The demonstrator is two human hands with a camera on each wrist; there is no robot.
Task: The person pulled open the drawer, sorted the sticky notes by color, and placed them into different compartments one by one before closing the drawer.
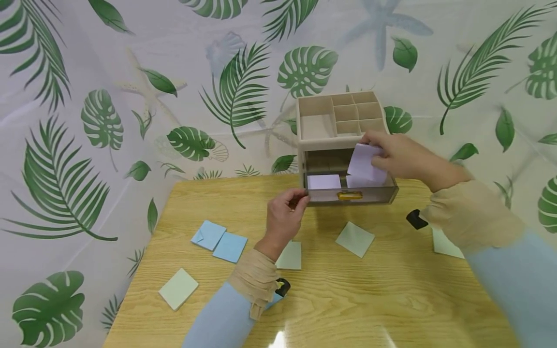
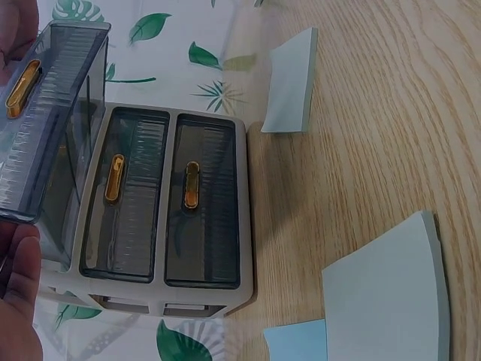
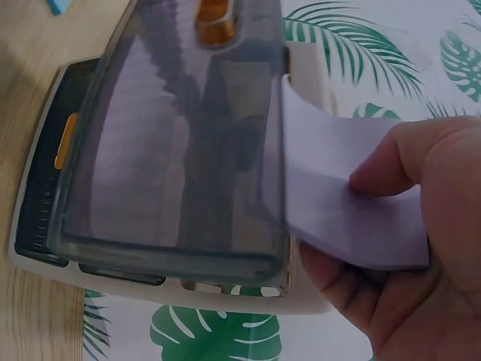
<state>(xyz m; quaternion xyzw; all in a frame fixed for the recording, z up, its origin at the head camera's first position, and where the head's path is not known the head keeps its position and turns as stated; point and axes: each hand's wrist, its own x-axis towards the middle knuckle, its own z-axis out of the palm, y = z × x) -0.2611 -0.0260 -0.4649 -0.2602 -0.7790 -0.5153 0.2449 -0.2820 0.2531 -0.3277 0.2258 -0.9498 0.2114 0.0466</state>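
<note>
Head cam looks down from above; both wrist cams sit close, sharing the drawer unit (image 1: 344, 145).

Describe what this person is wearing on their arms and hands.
Both arms wear light blue sleeves. Over each forearm, a beige, gauzy, wrinkled cuff runs to the wrist. A small black device sits by each wrist, the left one and the right one. The left hand and right hand are bare, without gloves; no rings show on the fingers.

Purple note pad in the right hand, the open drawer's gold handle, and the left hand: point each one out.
purple note pad (image 1: 362, 162), head view, middle of its face.
gold handle (image 1: 349, 195), head view, centre of the handle on the open drawer's front.
left hand (image 1: 285, 217), head view, back of the hand.
</note>
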